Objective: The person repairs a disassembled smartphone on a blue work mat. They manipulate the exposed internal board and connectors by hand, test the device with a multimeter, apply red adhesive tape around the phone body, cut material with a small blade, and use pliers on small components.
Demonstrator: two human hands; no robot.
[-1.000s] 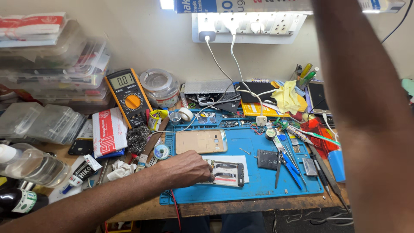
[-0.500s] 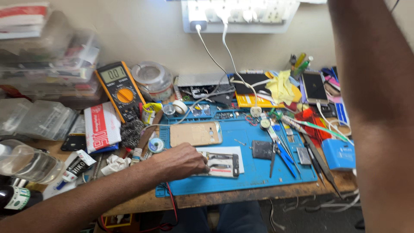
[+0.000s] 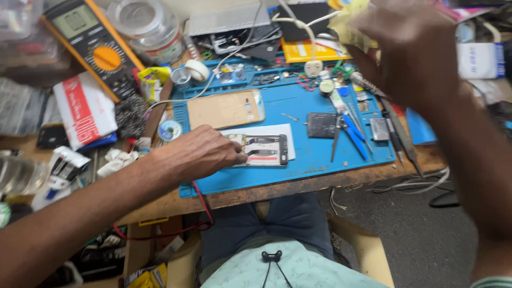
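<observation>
Left hand [image 3: 200, 152] flat, fingers pressing the opened phone [image 3: 261, 150] on white paper near the front edge of the blue mat [image 3: 320, 160]; grip open. Right hand [image 3: 410, 48] raised, blurred, grip unclear. Back cover [image 3: 225, 108] already off behind the phone; insides exposed, reassembly left

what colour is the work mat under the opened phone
Blue work mat, clearest in the head view.

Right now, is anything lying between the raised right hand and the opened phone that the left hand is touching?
Nothing blocks the way. The left hand rests on the opened phone on the blue mat. The right hand is blurred, raised above the mat's far right. Only flat tools lie below: blue-handled pliers and a small dark part.
</observation>
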